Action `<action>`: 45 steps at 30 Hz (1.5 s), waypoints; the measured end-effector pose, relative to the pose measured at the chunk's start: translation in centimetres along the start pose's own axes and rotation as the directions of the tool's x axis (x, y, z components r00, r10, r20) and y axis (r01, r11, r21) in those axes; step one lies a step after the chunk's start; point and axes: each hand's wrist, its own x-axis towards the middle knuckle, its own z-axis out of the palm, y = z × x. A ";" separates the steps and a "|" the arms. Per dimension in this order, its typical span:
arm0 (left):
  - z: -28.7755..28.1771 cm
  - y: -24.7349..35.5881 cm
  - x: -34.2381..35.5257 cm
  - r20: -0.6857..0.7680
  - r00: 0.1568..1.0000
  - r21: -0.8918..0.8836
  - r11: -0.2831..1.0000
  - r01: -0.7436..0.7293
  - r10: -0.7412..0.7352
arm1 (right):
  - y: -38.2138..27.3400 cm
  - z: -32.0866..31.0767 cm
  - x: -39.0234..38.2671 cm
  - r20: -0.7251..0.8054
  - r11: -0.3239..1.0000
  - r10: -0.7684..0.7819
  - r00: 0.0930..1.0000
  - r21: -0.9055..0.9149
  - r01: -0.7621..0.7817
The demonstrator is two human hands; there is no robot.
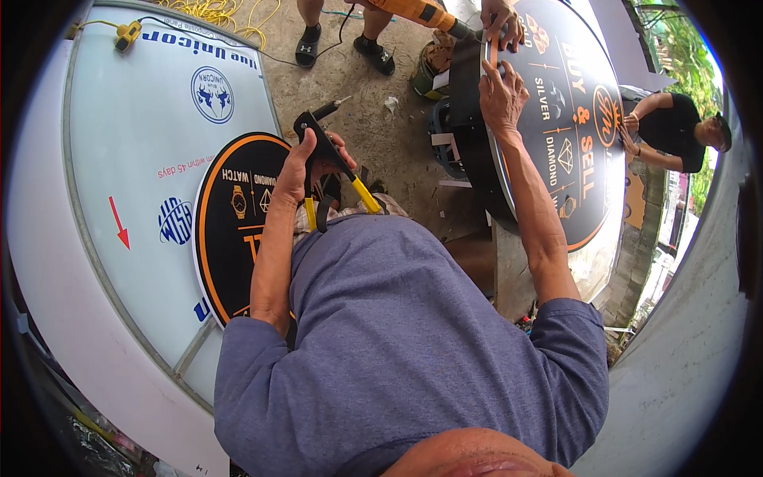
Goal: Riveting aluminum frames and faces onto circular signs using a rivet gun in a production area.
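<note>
Black steel and yellow grips: that is the hand riveter (332, 171) I see clasped in my left hand (306, 171), fingers wrapped shut around its handles, the nose pointing up and away from my chest. It sits just left of the big round black sign (576, 119) standing on edge, which I take as my landmark. My right hand (502, 97) rests on that sign's near rim, fingers curled over the edge and gripping it. Above my right hand, at the sign's top rim, another person's hand (501, 24) steadies an orange drill (409, 11). Well left of the sign, a second round black sign (234, 215) lies flat on a white panel (135, 143), under my left forearm
</note>
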 end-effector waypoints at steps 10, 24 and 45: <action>0.0 0.1 0.0 0.014 1.000 0.001 1.000 0.002 -0.002 | -0.1 0.0 -0.2 -0.031 0.999 -0.001 1.000 -0.050 0.000; -0.5 0.0 0.2 0.031 1.000 0.013 1.000 0.001 -0.001 | -0.2 0.0 -0.1 -0.033 0.999 0.014 0.999 -0.032 -0.015; -0.7 0.1 0.1 0.034 0.998 0.013 0.999 0.043 -0.043 | -0.3 -0.2 -0.3 -0.035 0.998 0.016 0.999 -0.063 -0.019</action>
